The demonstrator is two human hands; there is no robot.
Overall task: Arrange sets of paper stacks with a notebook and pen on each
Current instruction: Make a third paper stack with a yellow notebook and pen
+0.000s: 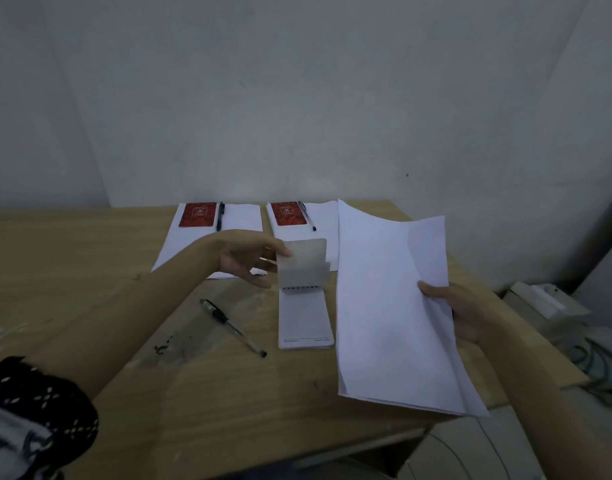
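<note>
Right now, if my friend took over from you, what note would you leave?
Left hand: pinching the open notebook's lifted cover.
Right hand: holding the loose paper stack, tilted over the table's right side.
Loose pen: on the table, left of that notebook.
Done: two sets at the back, each with a red notebook and pen.
Left: lay the stack down, close the notebook, put it and the pen on top.
</note>
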